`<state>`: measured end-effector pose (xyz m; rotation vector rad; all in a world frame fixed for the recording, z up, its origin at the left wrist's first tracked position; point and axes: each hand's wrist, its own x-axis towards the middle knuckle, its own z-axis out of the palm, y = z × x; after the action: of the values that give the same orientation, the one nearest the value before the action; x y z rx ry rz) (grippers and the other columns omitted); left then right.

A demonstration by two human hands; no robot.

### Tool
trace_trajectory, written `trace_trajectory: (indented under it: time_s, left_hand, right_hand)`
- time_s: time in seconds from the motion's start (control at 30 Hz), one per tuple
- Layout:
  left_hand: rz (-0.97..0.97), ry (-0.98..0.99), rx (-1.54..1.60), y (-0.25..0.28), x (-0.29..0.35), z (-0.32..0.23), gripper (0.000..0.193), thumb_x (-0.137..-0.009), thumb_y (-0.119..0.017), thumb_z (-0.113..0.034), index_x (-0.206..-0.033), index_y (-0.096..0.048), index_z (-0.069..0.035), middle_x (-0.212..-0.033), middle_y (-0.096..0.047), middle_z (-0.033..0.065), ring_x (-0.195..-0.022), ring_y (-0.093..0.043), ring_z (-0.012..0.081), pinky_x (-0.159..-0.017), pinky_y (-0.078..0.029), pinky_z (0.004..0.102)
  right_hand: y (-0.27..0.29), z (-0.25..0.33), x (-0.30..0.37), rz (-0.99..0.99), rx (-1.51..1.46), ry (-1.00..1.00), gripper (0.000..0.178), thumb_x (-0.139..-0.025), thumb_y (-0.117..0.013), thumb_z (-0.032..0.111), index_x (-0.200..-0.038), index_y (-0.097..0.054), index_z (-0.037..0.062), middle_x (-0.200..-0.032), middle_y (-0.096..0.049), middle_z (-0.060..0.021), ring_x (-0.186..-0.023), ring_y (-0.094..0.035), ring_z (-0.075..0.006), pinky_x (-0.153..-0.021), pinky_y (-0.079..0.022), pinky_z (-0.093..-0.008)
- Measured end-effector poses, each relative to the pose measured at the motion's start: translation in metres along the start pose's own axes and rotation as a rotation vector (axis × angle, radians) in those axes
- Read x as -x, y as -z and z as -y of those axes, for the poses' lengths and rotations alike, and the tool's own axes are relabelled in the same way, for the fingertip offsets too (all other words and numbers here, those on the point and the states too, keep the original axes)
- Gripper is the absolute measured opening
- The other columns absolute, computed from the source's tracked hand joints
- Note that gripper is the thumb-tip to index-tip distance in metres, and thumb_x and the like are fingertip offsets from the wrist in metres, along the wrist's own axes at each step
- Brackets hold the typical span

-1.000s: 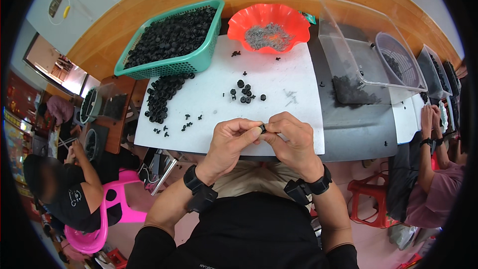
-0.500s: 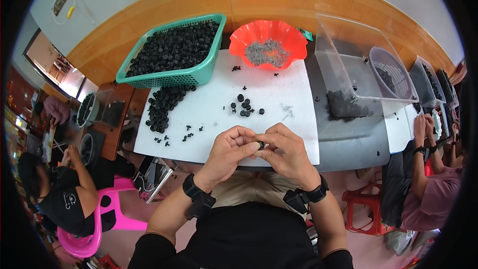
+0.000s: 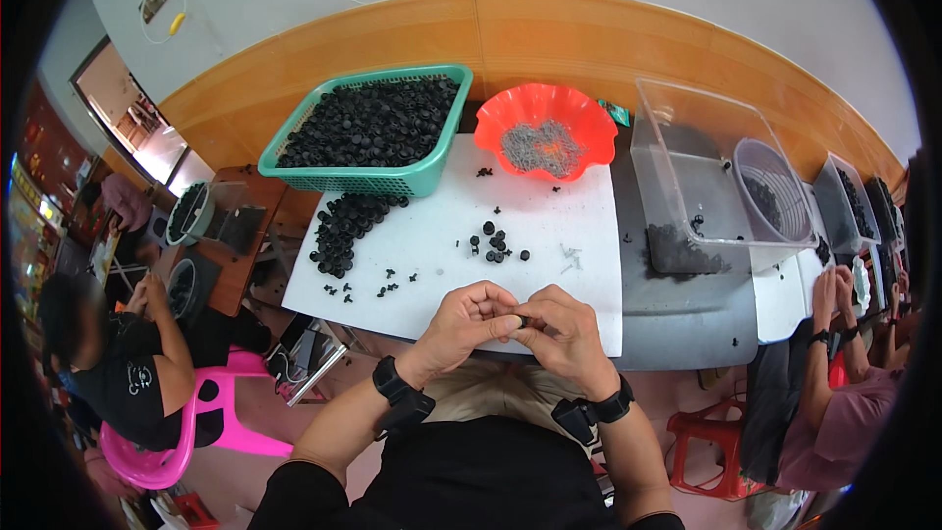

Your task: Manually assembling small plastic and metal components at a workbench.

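My left hand (image 3: pixel 468 327) and my right hand (image 3: pixel 561 336) meet over the near edge of a white sheet (image 3: pixel 422 255). Their thumbs and fingertips pinch a small black part (image 3: pixel 522 321) between them, mostly hidden by the fingers. Just beyond my hands lies a small group of round black pieces (image 3: pixel 496 243). Thin clear pins (image 3: pixel 570 257) lie to their right. A heap of black round caps (image 3: pixel 343 226) spreads at the sheet's left, with tiny black branched pieces (image 3: pixel 389 275) scattered nearer to me.
Behind the sheet stand a green basket (image 3: pixel 432 177) full of black caps and a red wavy bowl (image 3: pixel 498 103) of thin pins. Right of them is a clear plastic bin (image 3: pixel 677 103) beside a grey-purple basket (image 3: pixel 797 172). People work at both sides; a red stool (image 3: pixel 708 447) stands lower right.
The whole scene sits lower in the picture as my view has tilted up. Both hands still hold the small black part, which shows less between the fingers now.
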<state>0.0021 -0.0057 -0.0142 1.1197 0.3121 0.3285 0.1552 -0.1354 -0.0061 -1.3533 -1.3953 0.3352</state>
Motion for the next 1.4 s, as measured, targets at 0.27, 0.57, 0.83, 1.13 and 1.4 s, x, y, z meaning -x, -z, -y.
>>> trace_trajectory:
  time_s: [0.27, 0.57, 0.83, 1.13, 1.4]
  left_hand:
    - [-0.024, -0.048, -0.009, -0.007, 0.001, 0.002, 0.026, -0.094, -0.071, -0.012, -0.116, -0.061, 0.000, -0.103, -0.067, 0.0057, -0.090, -0.063, 0.0093, -0.079, -0.053, 0.0247]
    - [-0.312, -0.212, -0.304, 0.000, -0.002, -0.027, 0.013, -0.092, -0.071, -0.004, -0.102, -0.067, 0.002, -0.097, -0.070, 0.0082, -0.081, -0.064, 0.0102, -0.075, -0.054, 0.0248]
    - [-0.763, -0.580, -1.150, 0.063, -0.053, -0.164, 0.017, -0.084, -0.075, -0.012, -0.095, -0.071, 0.001, -0.079, -0.072, 0.0101, -0.068, -0.067, 0.0155, -0.064, -0.053, 0.0302]
    - [-0.841, -0.653, -1.089, 0.110, -0.050, -0.177, 0.014, -0.087, -0.074, -0.009, -0.097, -0.073, -0.001, -0.088, -0.073, 0.0072, -0.075, -0.067, 0.0142, -0.068, -0.054, 0.0296]
    - [-0.868, -0.610, -1.028, 0.122, 0.028, -0.136, 0.012, -0.089, -0.074, -0.005, -0.099, -0.072, 0.002, -0.097, -0.073, 0.0051, -0.081, -0.066, 0.0096, -0.073, -0.053, 0.0247]
  right_hand:
    - [0.000, -0.003, 0.002, -0.023, -0.108, -0.026, 0.032, -0.080, -0.080, 0.001, -0.110, -0.070, 0.0051, -0.091, -0.064, -0.0080, -0.062, -0.062, -0.0128, -0.056, -0.051, -0.0258]
    - [-0.001, -0.006, 0.004, -0.063, -0.230, -0.154, 0.044, -0.081, -0.082, 0.004, -0.121, -0.064, 0.0023, -0.092, -0.059, -0.0072, -0.057, -0.055, -0.0087, -0.051, -0.046, -0.0241]
    - [0.001, -0.006, 0.004, -0.018, -0.180, -0.118, 0.028, -0.082, -0.080, 0.002, -0.108, -0.070, 0.0004, -0.085, -0.061, -0.0060, -0.064, -0.055, -0.0067, -0.056, -0.045, -0.0208]
    - [0.002, -0.001, 0.003, -0.034, -0.194, -0.175, 0.020, -0.083, -0.079, 0.002, -0.102, -0.072, 0.0003, -0.085, -0.063, -0.0066, -0.066, -0.055, -0.0087, -0.058, -0.045, -0.0215]
    - [-0.003, -0.014, 0.002, -0.050, -0.149, -0.159, 0.017, -0.084, -0.077, 0.004, -0.099, -0.071, -0.0002, -0.083, -0.062, -0.0070, -0.064, -0.058, -0.0107, -0.057, -0.047, -0.0224]
